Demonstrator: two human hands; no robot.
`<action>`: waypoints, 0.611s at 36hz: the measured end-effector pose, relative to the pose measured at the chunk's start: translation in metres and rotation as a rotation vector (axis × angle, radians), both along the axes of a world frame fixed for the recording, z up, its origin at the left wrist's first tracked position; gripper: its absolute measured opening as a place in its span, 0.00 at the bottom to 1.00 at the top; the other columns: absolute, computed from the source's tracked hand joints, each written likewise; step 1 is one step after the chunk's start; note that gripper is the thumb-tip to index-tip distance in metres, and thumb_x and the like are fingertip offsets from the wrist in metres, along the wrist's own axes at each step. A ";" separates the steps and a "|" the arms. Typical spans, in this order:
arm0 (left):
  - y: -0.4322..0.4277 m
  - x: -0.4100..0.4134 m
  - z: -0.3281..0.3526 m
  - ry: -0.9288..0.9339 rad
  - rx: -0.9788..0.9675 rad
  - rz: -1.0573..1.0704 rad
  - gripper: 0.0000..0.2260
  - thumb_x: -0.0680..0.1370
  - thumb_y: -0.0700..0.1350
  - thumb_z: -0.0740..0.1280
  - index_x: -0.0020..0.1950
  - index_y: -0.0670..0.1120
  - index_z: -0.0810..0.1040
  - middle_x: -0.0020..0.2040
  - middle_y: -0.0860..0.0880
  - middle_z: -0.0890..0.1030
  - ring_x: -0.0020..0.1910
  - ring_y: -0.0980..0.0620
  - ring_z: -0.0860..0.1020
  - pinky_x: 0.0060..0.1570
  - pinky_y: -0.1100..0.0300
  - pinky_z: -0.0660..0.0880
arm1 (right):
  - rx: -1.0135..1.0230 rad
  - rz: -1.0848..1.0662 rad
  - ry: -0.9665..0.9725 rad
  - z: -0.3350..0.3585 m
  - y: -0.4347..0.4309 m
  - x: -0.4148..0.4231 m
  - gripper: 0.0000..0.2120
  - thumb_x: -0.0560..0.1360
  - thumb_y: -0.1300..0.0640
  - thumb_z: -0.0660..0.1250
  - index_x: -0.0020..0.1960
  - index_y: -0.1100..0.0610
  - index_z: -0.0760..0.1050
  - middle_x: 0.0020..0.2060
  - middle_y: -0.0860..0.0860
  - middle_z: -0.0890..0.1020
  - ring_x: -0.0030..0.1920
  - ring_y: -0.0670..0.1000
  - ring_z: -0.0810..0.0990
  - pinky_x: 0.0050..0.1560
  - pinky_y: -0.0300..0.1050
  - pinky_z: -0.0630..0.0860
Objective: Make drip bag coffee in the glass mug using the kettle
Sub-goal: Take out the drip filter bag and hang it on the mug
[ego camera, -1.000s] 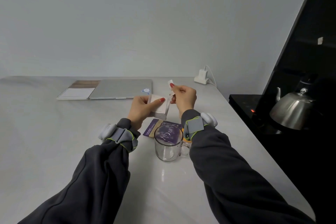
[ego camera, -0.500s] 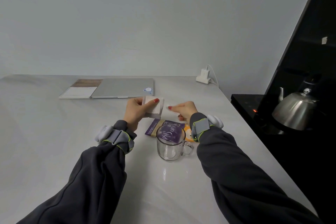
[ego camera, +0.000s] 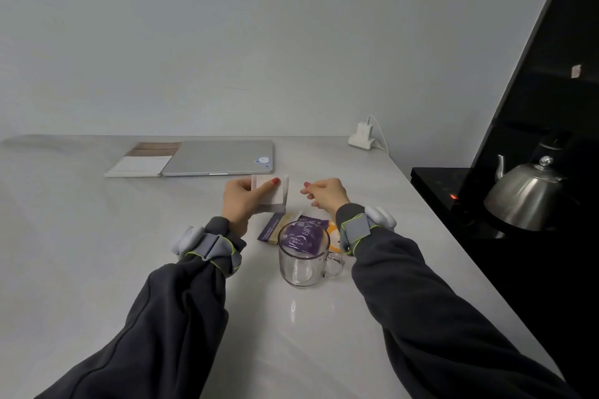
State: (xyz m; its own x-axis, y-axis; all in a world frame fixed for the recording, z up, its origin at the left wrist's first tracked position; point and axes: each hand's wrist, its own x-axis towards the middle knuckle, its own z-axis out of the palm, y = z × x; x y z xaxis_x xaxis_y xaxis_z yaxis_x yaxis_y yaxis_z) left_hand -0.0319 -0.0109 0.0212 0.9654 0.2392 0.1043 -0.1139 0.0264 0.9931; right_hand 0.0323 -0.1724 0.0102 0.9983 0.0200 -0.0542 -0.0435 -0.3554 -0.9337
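My left hand (ego camera: 241, 201) pinches a white drip bag (ego camera: 275, 193) with thumb on top, held above the table behind the glass mug (ego camera: 303, 264). The mug stands upright with nothing in it, handle to the right. My right hand (ego camera: 324, 194) hovers just right of the bag, apart from it, fingers loosely curled with nothing visible in them. A purple wrapper (ego camera: 304, 236) lies flat behind the mug, partly seen through the glass, with a thin white strip (ego camera: 293, 214) on it. The steel kettle (ego camera: 525, 201) sits on the black stove at the right.
A closed laptop (ego camera: 223, 157) and a spiral notebook (ego camera: 139, 163) lie at the back of the white table (ego camera: 81, 236). A white charger (ego camera: 361, 139) stands by the wall. An orange item (ego camera: 332, 230) lies beside the wrapper. A red light (ego camera: 452, 196) glows on the stove.
My right hand came down from its raised position and no longer shows the torn strip it held. The left hand lowered the drip bag slightly.
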 end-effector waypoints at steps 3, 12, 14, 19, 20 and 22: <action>-0.004 0.001 -0.001 -0.005 -0.020 0.013 0.12 0.72 0.41 0.73 0.42 0.30 0.78 0.38 0.42 0.76 0.31 0.52 0.78 0.30 0.61 0.78 | -0.004 0.098 0.011 0.015 0.006 -0.013 0.13 0.77 0.57 0.65 0.53 0.66 0.80 0.33 0.51 0.77 0.30 0.46 0.73 0.28 0.31 0.69; -0.003 0.009 -0.004 -0.024 -0.041 0.158 0.11 0.70 0.44 0.75 0.36 0.38 0.78 0.32 0.46 0.75 0.31 0.51 0.73 0.30 0.62 0.73 | 0.271 0.209 0.159 0.033 0.013 -0.034 0.02 0.75 0.65 0.65 0.45 0.63 0.73 0.38 0.56 0.74 0.23 0.49 0.79 0.29 0.36 0.77; -0.001 0.010 -0.005 -0.045 -0.058 0.182 0.19 0.66 0.50 0.77 0.36 0.34 0.77 0.34 0.45 0.74 0.35 0.49 0.72 0.37 0.53 0.76 | 0.315 0.225 0.189 0.034 0.011 -0.036 0.07 0.75 0.65 0.67 0.51 0.67 0.75 0.39 0.58 0.76 0.27 0.52 0.81 0.33 0.37 0.80; -0.010 0.004 0.000 -0.057 -0.092 0.146 0.14 0.71 0.43 0.74 0.36 0.34 0.75 0.33 0.44 0.71 0.31 0.51 0.72 0.32 0.61 0.76 | 0.317 0.282 0.218 0.034 0.019 -0.038 0.19 0.74 0.59 0.70 0.59 0.71 0.74 0.42 0.60 0.81 0.40 0.55 0.83 0.47 0.40 0.81; -0.012 0.003 0.001 -0.057 -0.073 0.139 0.12 0.72 0.42 0.73 0.34 0.36 0.75 0.30 0.46 0.72 0.28 0.53 0.72 0.29 0.63 0.73 | 0.328 0.275 0.211 0.034 0.021 -0.038 0.19 0.74 0.59 0.70 0.59 0.71 0.74 0.41 0.60 0.81 0.39 0.55 0.82 0.48 0.41 0.80; -0.012 0.003 0.000 -0.053 -0.054 0.112 0.11 0.72 0.44 0.73 0.34 0.39 0.77 0.30 0.45 0.75 0.29 0.52 0.73 0.32 0.61 0.71 | 0.349 0.265 0.202 0.034 0.023 -0.038 0.18 0.74 0.60 0.69 0.59 0.72 0.74 0.39 0.59 0.80 0.38 0.54 0.82 0.48 0.41 0.80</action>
State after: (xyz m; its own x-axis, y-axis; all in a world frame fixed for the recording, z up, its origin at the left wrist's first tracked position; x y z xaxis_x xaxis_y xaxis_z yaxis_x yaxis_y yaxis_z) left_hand -0.0288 -0.0229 0.0217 0.9256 0.3521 0.1388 -0.1716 0.0636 0.9831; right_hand -0.0062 -0.1492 0.0445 0.9267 0.3239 -0.1908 -0.1861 -0.0458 -0.9815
